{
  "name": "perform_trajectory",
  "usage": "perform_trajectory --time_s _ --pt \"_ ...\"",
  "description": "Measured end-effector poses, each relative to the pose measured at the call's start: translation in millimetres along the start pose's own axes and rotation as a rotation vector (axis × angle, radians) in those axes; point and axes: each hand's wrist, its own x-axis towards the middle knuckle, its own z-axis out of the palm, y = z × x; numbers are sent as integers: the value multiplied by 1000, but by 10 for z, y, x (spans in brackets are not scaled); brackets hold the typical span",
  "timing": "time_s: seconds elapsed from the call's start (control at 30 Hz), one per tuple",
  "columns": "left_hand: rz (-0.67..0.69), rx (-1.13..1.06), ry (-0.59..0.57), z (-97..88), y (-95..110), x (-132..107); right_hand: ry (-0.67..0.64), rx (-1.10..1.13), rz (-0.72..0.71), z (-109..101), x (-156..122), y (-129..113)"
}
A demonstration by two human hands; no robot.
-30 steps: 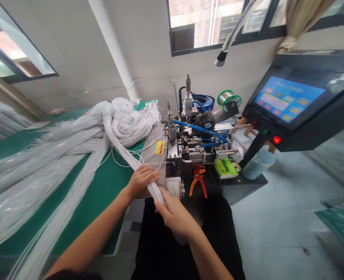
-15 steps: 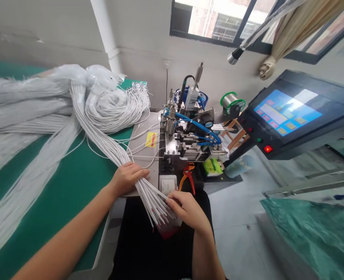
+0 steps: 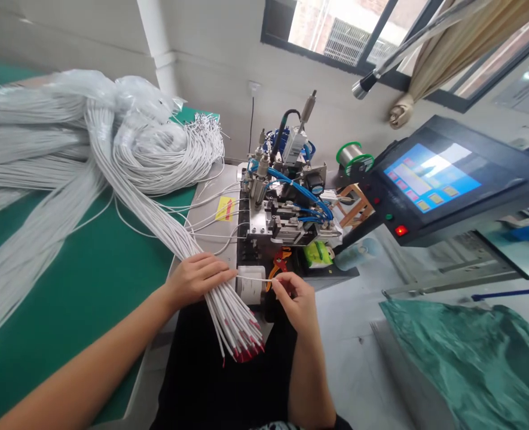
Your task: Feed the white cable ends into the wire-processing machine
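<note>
A thick bundle of white cables (image 3: 150, 216) runs from the green table down over its near corner. My left hand (image 3: 196, 276) lies across the bundle, its fingers wrapped over it. Past that hand the loose cable ends (image 3: 237, 331) fan out over my lap, several with red tips. My right hand (image 3: 293, 295) pinches the end of a single white cable (image 3: 255, 278), pulled out sideways from the bundle and stretched between the two hands. Just ahead stands a bench machine (image 3: 286, 197) with metal clamps and blue air tubes; several white cables lead into its left side.
On the green table (image 3: 80, 269) lie more cable bundles and a coil of cables (image 3: 170, 155). A control screen (image 3: 432, 176) stands at right, near a wire spool (image 3: 354, 157). Orange-handled cutters (image 3: 280, 263) and a green packet (image 3: 318, 255) sit below the machine. Green sheeting (image 3: 470, 358) hangs at lower right.
My right hand has moved up and right from the fanned cable ends, drawing one cable away from the bundle. The red tips show more clearly. The camera view has shifted slightly.
</note>
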Motion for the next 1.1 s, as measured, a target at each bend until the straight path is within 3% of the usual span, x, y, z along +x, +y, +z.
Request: perform_trajectory --time_s 0.17,0.37,0.67,0.97,1.1 --pt "15 8 15 -32 36 45 130 268 85 184 68 29" --pt "-1 37 31 -20 47 38 188 401 85 344 189 25" --pt "-92 145 136 24 77 103 161 324 44 402 334 54" --pt "-130 183 114 55 29 142 81 378 101 360 467 109" --pt "-181 186 81 86 19 110 108 182 100 307 518 157"
